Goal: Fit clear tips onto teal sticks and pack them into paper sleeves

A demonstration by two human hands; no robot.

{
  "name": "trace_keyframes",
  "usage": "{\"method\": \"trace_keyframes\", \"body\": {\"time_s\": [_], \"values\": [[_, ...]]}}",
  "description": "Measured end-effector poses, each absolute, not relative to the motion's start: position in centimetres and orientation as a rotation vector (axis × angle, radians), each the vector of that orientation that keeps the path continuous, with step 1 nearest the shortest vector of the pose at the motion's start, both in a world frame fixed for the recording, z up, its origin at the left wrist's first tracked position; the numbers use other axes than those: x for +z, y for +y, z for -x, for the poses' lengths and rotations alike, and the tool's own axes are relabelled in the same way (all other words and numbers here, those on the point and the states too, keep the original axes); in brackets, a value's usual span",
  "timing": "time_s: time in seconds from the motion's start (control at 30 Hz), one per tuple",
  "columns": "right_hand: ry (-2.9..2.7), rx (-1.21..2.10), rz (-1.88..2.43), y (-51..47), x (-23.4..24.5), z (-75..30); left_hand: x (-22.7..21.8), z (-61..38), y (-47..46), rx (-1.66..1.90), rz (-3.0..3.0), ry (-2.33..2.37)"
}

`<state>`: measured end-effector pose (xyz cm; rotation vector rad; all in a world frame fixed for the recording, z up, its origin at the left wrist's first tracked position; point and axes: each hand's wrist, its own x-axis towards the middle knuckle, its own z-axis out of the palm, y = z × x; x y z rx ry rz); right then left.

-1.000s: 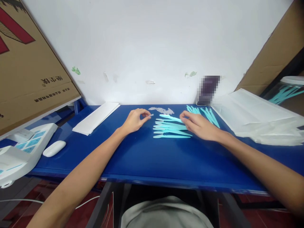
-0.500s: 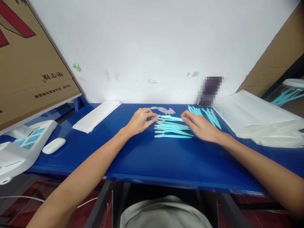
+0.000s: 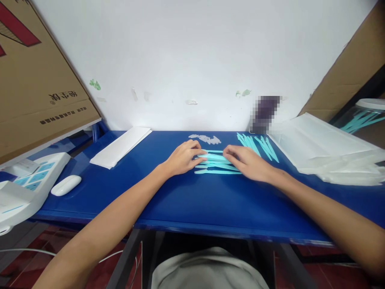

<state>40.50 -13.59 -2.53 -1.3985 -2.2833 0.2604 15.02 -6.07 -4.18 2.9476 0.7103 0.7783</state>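
Observation:
Between my two hands lies a turquoise eyebrow razor (image 3: 215, 157), held level just above others of its kind. My left hand (image 3: 185, 157) pinches around its blade end with thumb and fingers; whether a clear cap is on that end I cannot make out. At the handle end, the bent fingers of my right hand (image 3: 248, 161) are closed on it. Below them, several more razors (image 3: 215, 171) lie side by side on the blue table, partly covered by the hands. Small clear caps (image 3: 206, 139) are heaped just beyond my left hand.
Another group of turquoise razors (image 3: 255, 145) lies at the back right, beside stacked translucent bags (image 3: 325, 144). A folded white sheet (image 3: 120, 147), a white oval case (image 3: 66, 185) and a white device with blue keys (image 3: 39, 176) are on the left. A cardboard box (image 3: 45, 80) leans there.
My left hand has moved slightly nearer to me, and my right hand has moved left. The clear cap seen at my left fingertips is now hidden at the razor's end.

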Motion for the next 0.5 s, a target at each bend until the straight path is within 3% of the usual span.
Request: {"method": "trace_keyframes", "body": {"time_s": [0.13,0.5], "values": [[-2.233,0.099,1.517,-13.1,-2.3,-41.5,-3.4,-14.5,-6.3,0.631,-2.903,0.786],[-2.217,0.152,1.507,-12.9,-2.7,-41.5,-4.4,-14.5,-6.0,0.165,-2.709,0.817]]}}
